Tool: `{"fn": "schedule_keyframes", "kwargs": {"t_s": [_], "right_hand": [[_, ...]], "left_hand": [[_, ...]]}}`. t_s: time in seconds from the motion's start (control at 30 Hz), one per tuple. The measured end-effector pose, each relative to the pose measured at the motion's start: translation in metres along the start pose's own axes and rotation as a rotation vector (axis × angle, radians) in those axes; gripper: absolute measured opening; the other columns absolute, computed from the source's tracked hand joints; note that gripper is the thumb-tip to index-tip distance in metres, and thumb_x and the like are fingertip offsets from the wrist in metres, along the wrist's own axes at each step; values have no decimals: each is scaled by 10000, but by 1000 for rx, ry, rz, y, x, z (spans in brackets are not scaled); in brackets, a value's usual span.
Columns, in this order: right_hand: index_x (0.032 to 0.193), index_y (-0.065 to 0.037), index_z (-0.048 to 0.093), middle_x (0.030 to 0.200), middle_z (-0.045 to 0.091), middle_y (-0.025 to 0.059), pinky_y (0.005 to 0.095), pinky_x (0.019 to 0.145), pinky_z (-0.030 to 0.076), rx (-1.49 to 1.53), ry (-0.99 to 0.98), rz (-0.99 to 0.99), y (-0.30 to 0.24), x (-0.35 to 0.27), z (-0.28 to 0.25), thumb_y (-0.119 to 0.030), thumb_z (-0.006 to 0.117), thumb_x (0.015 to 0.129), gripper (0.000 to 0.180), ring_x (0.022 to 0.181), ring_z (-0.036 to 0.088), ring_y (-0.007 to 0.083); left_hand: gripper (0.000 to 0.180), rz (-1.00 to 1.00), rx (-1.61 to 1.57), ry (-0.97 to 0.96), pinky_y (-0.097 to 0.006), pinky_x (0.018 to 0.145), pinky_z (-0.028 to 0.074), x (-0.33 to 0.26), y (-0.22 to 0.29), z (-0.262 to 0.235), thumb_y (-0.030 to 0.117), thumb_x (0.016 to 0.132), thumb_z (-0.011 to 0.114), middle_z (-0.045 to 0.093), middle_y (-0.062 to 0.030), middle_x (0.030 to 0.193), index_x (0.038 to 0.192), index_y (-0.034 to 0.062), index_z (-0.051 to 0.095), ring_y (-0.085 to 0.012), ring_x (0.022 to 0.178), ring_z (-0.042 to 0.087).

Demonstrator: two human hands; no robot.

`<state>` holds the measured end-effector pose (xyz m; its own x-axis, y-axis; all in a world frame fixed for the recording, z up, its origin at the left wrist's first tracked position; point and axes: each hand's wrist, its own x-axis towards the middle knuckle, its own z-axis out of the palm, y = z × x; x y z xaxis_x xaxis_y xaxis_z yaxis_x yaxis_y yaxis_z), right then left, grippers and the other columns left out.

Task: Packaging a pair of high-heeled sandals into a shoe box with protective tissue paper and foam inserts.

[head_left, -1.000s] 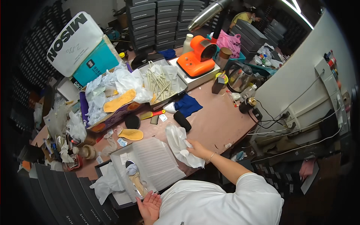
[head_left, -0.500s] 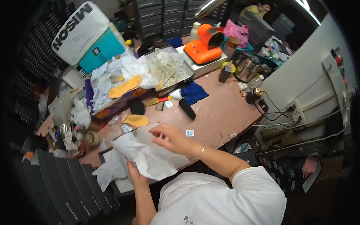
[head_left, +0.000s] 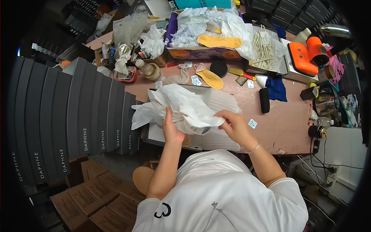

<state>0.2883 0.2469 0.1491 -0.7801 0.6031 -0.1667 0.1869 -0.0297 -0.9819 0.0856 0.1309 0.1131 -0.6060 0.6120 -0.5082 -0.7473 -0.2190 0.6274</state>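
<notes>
Tissue paper [head_left: 185, 106] amid insoles [head_left: 211, 78], clutter.

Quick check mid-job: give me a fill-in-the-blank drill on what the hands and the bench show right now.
1. Both hands, left hand and right hand, grip crumpled white ____ paper.
2. The yellow foam insole lies on the ____ worktable.
3. The orange machine sits at the table's far ____ corner.

Missing words: tissue; pink; right

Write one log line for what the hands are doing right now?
left hand: holds white tissue paper | right hand: grips paper edge | over open box
</notes>
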Motion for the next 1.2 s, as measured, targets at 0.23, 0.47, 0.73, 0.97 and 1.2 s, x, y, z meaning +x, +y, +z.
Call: {"fn": "schedule_keyframes", "kwargs": {"t_s": [0.23,0.47,0.73,0.97,1.2], "right_hand": [[1146,29,578,905,651,61,261,659,517,-70,123,-96,-40,-47,-6,-64,598,882,281,767,635,132],[1174,-33,580,1125,610,44,281,845,481,266,79,-21,79,-20,42,-58,659,852,332,997,573,134],[1091,-39,638,1065,644,35,298,831,479,374,21,-17,66,-18,-3,-50,655,834,257,957,592,142],[1187,10,599,1099,643,63,283,873,466,163,12,129,66,-5,-54,-128,652,860,359,983,576,125],[1189,64,575,1111,635,109,280,894,456,400,205,280,119,-6,-87,-396,376,1016,530,997,591,145]], "left_hand": [[495,-90,-53,126,-423,961,458,-9,-18,-6,340,965,530,513,-106,1297,1346,46,418,-261,1161,532],[736,63,153,-250,-391,1109,237,-71,-33,10,568,953,373,332,-90,1456,1430,13,296,-250,1324,343],[625,-219,310,-402,-371,1011,418,-11,8,9,471,949,479,486,-89,1344,1381,31,381,-228,1224,493],[254,157,175,-195,-355,898,508,54,31,43,157,971,466,629,-104,1139,1157,10,555,-222,1028,629],[307,663,257,-106,-415,808,569,30,83,93,199,970,440,611,-146,1144,1193,3,518,-281,994,646]]}}
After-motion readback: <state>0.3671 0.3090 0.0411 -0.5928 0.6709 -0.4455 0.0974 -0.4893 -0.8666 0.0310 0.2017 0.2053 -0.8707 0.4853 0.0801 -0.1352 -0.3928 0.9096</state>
